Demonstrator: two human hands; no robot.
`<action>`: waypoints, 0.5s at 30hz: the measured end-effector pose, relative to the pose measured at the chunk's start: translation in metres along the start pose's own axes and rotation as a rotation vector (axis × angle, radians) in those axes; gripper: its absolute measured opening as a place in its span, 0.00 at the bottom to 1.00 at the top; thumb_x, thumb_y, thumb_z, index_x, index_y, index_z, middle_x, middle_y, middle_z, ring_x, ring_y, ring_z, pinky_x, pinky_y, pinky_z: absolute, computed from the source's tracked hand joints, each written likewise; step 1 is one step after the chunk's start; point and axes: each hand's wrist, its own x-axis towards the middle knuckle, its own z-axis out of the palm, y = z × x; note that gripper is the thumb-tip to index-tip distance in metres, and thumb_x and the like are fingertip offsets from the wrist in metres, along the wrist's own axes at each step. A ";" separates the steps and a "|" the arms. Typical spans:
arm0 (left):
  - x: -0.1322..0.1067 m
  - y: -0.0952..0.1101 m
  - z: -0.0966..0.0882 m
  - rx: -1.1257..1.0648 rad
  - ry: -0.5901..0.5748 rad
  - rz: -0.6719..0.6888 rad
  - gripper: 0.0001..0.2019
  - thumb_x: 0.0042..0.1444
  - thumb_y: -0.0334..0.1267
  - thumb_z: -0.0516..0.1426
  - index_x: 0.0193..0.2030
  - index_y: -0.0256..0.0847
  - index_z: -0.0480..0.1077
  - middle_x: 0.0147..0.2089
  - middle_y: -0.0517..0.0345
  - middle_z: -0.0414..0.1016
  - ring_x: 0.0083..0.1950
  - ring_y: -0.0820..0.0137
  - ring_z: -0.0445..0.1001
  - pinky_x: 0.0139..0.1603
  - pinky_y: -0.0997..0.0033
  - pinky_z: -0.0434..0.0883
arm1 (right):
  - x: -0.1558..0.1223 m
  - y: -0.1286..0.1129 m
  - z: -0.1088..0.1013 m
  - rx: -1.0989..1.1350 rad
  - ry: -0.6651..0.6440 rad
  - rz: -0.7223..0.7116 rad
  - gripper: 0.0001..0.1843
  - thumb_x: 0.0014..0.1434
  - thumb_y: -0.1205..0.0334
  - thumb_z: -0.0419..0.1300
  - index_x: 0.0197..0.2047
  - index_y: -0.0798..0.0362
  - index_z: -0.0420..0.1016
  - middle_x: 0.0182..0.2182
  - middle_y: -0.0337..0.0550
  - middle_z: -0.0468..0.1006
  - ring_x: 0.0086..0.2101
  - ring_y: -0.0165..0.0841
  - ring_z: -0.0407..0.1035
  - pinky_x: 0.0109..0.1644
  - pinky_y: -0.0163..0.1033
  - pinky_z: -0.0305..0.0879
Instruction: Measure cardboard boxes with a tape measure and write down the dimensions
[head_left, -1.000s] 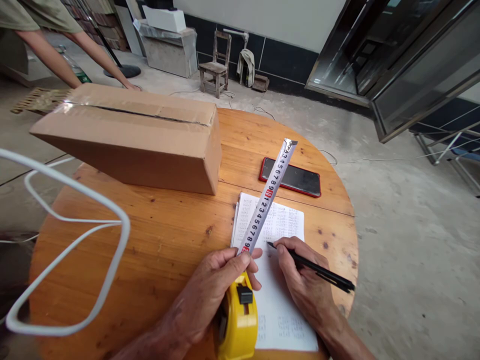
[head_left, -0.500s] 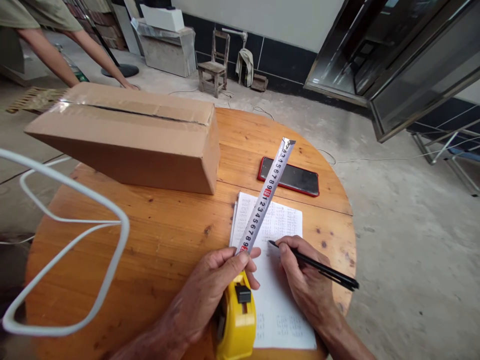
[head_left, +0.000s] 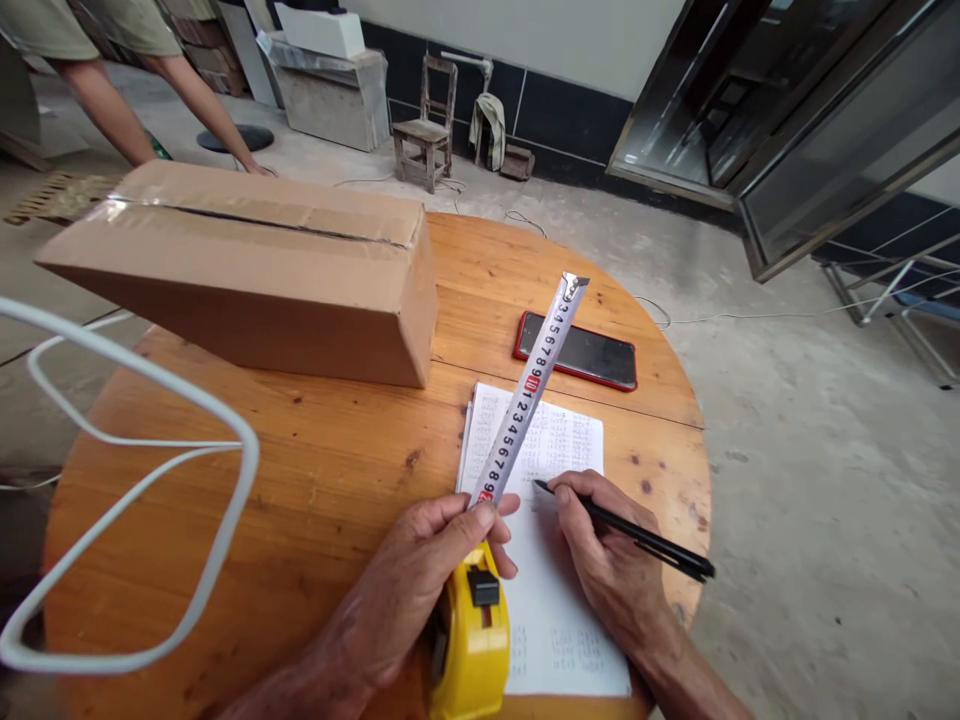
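Note:
My left hand grips a yellow tape measure at the table's near edge, thumb pressed on its blade, which sticks out up and to the right over the paper. My right hand holds a black pen with its tip on a white sheet of written numbers. A taped cardboard box lies on the far left of the round wooden table. A red-cased phone lies face up beyond the sheet.
A white looped cable hangs close to the camera at left. Another person's arms reach down behind the box. On the concrete floor stand a small wooden chair and a grey block; glass doors are at right.
The view has shifted slightly; both hands hold the same pose, pen tip still on the sheet. The other person's arms have moved a little at the far left.

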 end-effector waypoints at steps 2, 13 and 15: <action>0.000 0.000 0.001 0.000 -0.001 0.006 0.15 0.59 0.47 0.53 0.28 0.39 0.70 0.32 0.50 0.79 0.50 0.61 0.71 0.31 0.74 0.61 | 0.000 0.000 0.000 0.004 0.001 0.005 0.08 0.61 0.66 0.53 0.34 0.52 0.73 0.23 0.35 0.73 0.23 0.27 0.66 0.29 0.32 0.63; 0.000 0.003 0.002 0.040 0.028 -0.026 0.16 0.59 0.47 0.53 0.29 0.37 0.71 0.36 0.51 0.80 0.29 0.72 0.68 0.27 0.73 0.57 | -0.004 0.004 -0.004 0.088 0.031 0.155 0.09 0.61 0.60 0.54 0.32 0.52 0.72 0.21 0.36 0.73 0.22 0.29 0.67 0.26 0.33 0.63; 0.001 0.003 0.002 0.041 0.027 -0.025 0.16 0.59 0.47 0.53 0.29 0.37 0.71 0.36 0.51 0.80 0.30 0.72 0.68 0.27 0.73 0.57 | -0.004 0.004 -0.004 0.092 0.038 0.166 0.09 0.61 0.60 0.54 0.32 0.52 0.72 0.21 0.36 0.73 0.23 0.29 0.67 0.26 0.33 0.63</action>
